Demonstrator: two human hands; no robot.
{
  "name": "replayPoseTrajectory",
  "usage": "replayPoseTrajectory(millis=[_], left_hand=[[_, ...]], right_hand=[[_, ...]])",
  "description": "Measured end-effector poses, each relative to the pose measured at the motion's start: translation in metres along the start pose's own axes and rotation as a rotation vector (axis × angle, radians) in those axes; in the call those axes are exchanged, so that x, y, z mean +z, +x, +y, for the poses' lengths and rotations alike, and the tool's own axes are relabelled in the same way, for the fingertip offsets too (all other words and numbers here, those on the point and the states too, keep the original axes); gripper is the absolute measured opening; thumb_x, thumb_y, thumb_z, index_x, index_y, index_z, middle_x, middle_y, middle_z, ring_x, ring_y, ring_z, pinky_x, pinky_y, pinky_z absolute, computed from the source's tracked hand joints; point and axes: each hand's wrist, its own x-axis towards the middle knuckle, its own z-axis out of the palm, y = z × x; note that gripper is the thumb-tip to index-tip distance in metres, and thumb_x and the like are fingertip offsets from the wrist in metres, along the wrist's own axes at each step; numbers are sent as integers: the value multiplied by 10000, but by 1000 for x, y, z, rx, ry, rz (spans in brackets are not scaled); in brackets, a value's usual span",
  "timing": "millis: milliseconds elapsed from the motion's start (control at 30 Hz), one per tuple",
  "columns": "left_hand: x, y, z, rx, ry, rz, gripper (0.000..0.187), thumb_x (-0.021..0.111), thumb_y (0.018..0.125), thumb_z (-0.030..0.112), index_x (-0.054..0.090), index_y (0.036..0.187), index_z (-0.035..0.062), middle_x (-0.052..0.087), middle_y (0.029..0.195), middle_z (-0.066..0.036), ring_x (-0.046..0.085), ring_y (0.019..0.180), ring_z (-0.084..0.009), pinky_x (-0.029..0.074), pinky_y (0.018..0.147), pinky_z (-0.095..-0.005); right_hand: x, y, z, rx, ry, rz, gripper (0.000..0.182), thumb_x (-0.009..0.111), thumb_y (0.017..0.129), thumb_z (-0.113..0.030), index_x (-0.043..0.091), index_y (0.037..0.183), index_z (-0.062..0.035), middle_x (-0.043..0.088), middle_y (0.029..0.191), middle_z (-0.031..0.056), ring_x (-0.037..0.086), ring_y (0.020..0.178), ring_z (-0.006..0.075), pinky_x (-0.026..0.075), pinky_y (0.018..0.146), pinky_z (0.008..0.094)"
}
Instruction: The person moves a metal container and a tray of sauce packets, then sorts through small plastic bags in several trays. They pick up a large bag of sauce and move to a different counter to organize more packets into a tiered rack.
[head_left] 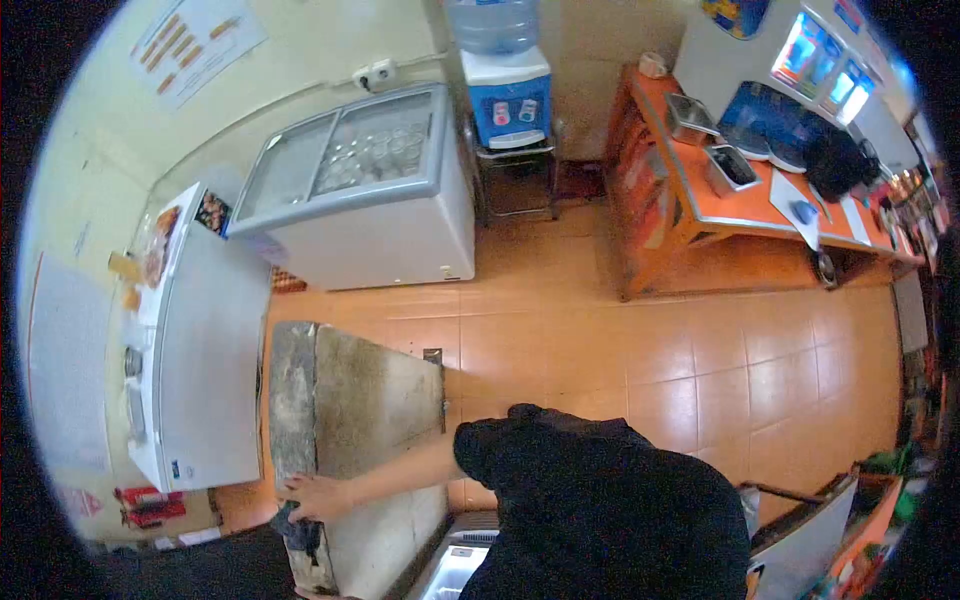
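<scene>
My right arm reaches left across a worn, stained grey-white counter (375,420). At its near-left edge, my right hand (316,497) has its fingers closed round a dark cloth (296,532), which hangs against the scuffed edge strip. At the bottom border of the picture only a sliver of skin shows, likely my left hand (318,596), by the lower end of the counter. Its fingers are cut off from view. My black sleeve and shirt fill the lower middle.
A white freezer (210,350) stands left of the counter. Behind are a glass-topped chest freezer (370,235) and a blue water dispenser (510,105). An orange table (740,210) with metal trays stands at the right. A glossy appliance (465,565) sits beside the counter.
</scene>
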Motion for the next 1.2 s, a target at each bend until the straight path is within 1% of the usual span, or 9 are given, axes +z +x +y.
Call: replayPoseTrajectory(millis=[133, 200, 333, 433, 633, 733, 900, 967, 1200], left_hand=[[44, -65, 4, 159, -52, -170, 938, 442, 718, 703, 217, 1386, 84, 160, 1428, -185, 222, 1284, -361, 145, 1031, -548], [58, -113, 18, 249, -83, -258, 832, 454, 740, 628, 260, 1340, 85, 202, 1378, -175, 257, 1233, -343, 179, 1004, -529], [79, -247, 57, 413, -195, -427, 621, 478, 785, 478, 346, 1249, 88, 286, 1278, -155, 326, 1130, -308, 246, 950, -491], [68, -363, 58, 497, -251, -519, 464, 496, 818, 365, 411, 1181, 90, 348, 1203, -140, 379, 1053, -282, 296, 910, -463], [33, -601, 39, 634, -338, -648, 166, 532, 885, 140, 540, 1044, 93, 474, 1053, -110, 483, 898, -230, 396, 829, -406], [85, -770, 19, 827, -714, -1441, 249, 573, 877, 122, 513, 1099, 26, 494, 1039, -81, 497, 931, -202, 418, 810, -309], [10, -1011, 84, 336, -450, -2346, 373, 588, 899, 276, 498, 1215, 99, 522, 1128, -28, 624, 872, -199, 482, 731, -300], [-6, -1098, 113, 258, -445, -2401, 393, 626, 870, 316, 486, 1161, 92, 507, 1137, -57, 638, 869, -244, 507, 733, -318], [14, -1332, 171, 76, 130, -2433, 671, 736, 740, 367, 328, 1211, 120, 277, 1336, -133, 511, 1079, -372, 486, 813, -467]], right_hand=[[-73, -103, 11, 40, -104, 85, 182, 597, 814, -233, 571, 881, -66, 552, 1017, 153, 536, 919, 301, 432, 750, 441], [-125, -203, 11, 578, -175, -374, 172, 541, 862, -254, 550, 821, -88, 536, 734, 86, 562, 767, 263, 449, 636, 411], [-228, -409, -65, 1518, -83, -401, 426, 648, 694, -330, 570, 1044, -100, 608, 1071, 186, 589, 1005, 339, 482, 737, 521], [-247, -570, -96, 1578, -36, -610, 693, 641, 744, -489, 446, 1301, -127, 555, 1183, 225, 541, 1080, 410, 477, 837, 491], [-361, -649, -166, 2016, 557, -99, 642, 617, 789, -495, 459, 1289, -124, 576, 1167, 196, 562, 1064, 368, 488, 830, 434], [-420, -670, -184, 2155, 874, 217, 618, 605, 812, -498, 466, 1282, -122, 586, 1158, 181, 572, 1057, 347, 494, 826, 405], [-597, -697, -150, 1426, 576, 1149, 408, 493, 928, -420, 518, 1193, -111, 630, 989, 75, 604, 883, 161, 480, 722, 269], [-653, -775, -64, 1547, -300, 1373, 451, 512, 912, -448, 513, 1184, -88, 600, 968, 71, 603, 827, 166, 483, 677, 285], [-839, -698, -41, 1471, -202, 1788, 502, 619, 844, -359, 500, 1120, 42, 595, 922, 126, 611, 712, 192, 517, 569, 326]])
